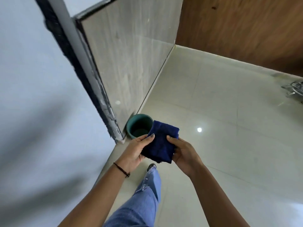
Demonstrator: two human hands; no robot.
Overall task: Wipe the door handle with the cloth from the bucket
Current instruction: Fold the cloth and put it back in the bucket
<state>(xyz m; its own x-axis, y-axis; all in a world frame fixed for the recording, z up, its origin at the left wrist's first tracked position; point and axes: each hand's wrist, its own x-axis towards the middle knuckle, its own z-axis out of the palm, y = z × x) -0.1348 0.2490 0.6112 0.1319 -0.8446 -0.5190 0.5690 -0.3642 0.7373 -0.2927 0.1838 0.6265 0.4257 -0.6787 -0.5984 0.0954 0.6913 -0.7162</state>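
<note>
Floor: pale glossy tiles point(213, 99), with a bright spot of reflected light right of the cloth.
Walls: light wall on the left, blurred; beige wood-grain panel point(131, 54) ahead with a dark edge strip; brown wood surface point(246, 27) at upper right.
Bucket: green bucket point(138, 125) standing on the floor against the foot of the beige panel, open mouth up, partly covered by the cloth.
Cloth: dark blue folded cloth point(161, 143), held up between both hands above the floor, out of the bucket.
Left hand point(136, 151): thumb on top of the cloth's left edge, fingers curled beneath; thin dark cord bracelet point(122, 169) on the wrist.
Right hand point(183, 153): thumb pressed on the cloth's right edge, fingers closed under it.
Leg: blue jeans point(144, 202) and a shoe tip below the hands.
Metal fitting: shiny, at the right edge, too blurred to identify.
</note>
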